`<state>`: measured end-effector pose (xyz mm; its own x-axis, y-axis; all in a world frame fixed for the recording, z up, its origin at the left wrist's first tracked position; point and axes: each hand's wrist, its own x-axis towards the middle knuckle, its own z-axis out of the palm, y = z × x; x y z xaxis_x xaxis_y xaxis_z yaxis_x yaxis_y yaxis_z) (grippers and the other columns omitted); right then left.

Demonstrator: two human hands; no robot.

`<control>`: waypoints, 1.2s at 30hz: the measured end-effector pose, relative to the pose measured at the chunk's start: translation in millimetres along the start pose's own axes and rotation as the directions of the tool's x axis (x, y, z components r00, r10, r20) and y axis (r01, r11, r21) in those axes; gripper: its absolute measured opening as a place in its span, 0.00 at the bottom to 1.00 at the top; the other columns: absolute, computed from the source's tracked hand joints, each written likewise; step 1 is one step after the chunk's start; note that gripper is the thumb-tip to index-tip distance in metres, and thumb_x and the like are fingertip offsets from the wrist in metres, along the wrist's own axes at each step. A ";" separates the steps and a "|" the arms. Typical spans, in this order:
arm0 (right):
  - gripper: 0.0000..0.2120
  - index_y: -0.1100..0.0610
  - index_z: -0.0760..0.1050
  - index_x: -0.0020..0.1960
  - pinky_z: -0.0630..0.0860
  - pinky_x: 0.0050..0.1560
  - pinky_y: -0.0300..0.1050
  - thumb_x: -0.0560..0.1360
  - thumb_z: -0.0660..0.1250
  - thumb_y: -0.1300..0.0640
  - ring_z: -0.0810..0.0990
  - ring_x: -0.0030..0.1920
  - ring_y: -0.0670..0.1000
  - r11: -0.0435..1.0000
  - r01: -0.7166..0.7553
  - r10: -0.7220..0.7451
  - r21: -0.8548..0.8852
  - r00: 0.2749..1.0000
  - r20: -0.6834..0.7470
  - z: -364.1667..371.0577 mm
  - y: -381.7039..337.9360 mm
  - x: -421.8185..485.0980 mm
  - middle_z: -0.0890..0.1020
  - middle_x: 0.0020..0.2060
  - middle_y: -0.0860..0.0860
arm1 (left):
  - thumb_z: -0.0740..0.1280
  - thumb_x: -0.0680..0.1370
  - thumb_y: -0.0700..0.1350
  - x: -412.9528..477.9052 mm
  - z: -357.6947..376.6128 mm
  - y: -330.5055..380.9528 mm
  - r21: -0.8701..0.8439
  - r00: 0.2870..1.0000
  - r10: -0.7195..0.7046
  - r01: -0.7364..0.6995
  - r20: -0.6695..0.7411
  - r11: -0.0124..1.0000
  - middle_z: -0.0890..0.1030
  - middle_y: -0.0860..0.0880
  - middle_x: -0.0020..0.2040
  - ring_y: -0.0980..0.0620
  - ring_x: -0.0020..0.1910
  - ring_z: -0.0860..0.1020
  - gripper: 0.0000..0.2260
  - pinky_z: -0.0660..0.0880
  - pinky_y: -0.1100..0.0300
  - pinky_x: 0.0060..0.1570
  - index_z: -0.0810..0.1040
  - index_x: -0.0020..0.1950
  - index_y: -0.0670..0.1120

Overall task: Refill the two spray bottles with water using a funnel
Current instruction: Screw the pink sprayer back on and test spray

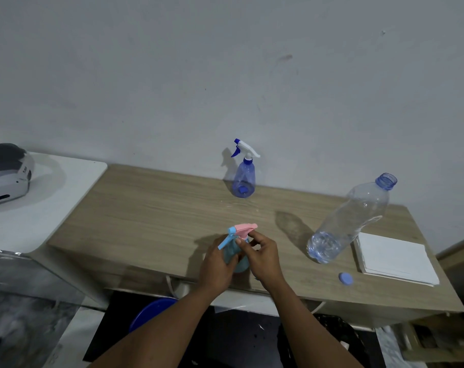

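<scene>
A small light-blue spray bottle (238, 262) with a pink and blue trigger head (242, 229) stands near the front edge of the wooden table (151, 211). My left hand (219, 261) grips its body. My right hand (262, 254) pinches the collar just under the pink head. A second spray bottle (243, 176), clear blue with a white and blue trigger, stands at the back by the wall. A large clear water bottle (350, 219), uncapped and holding a little water, stands at the right. Its blue cap (345, 278) lies near the front edge. No funnel is in view.
A stack of white sheets (395, 257) lies at the table's right end. A white cabinet (53, 187) to the left carries a grey and white device (5, 173). A blue bucket rim (151, 312) shows below the table.
</scene>
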<state>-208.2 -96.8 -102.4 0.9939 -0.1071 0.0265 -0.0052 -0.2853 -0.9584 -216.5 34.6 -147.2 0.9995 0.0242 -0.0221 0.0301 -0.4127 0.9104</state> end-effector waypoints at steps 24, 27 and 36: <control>0.18 0.53 0.80 0.57 0.78 0.48 0.35 0.70 0.76 0.65 0.82 0.50 0.44 0.993 0.044 -0.037 0.105 0.997 -0.069 6.3 -3.4 -7.6 0.85 0.50 0.47 | 0.71 0.73 0.42 7.3 0.9 -6.9 0.039 0.999 0.011 -0.013 0.039 0.999 0.74 0.61 0.61 0.58 0.61 0.74 0.25 0.77 0.50 0.58 0.68 0.63 0.64; 0.13 0.52 0.80 0.53 0.76 0.43 0.33 0.72 0.75 0.64 0.80 0.46 0.42 0.997 0.031 -0.024 0.075 0.995 -0.096 8.8 -2.8 -9.8 0.84 0.46 0.45 | 0.71 0.74 0.44 6.8 1.1 -6.6 0.004 1.000 0.016 -0.016 0.024 1.000 0.75 0.61 0.60 0.59 0.61 0.75 0.24 0.78 0.50 0.57 0.68 0.63 0.66; 0.16 0.48 0.78 0.59 0.78 0.45 0.33 0.74 0.74 0.61 0.81 0.51 0.41 0.999 0.030 -0.027 0.034 0.995 -0.094 10.5 -2.8 -17.3 0.84 0.51 0.43 | 0.72 0.73 0.41 8.5 -2.9 -2.8 0.018 0.999 0.033 -0.034 0.027 0.999 0.76 0.62 0.57 0.59 0.59 0.76 0.28 0.77 0.56 0.56 0.67 0.57 0.73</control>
<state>-224.2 -84.2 -103.2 0.9789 -0.1885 0.0787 0.0284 -0.2559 -0.9663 -208.2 38.6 -148.7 0.9999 -0.0139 -0.0026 -0.0036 -0.4299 0.9029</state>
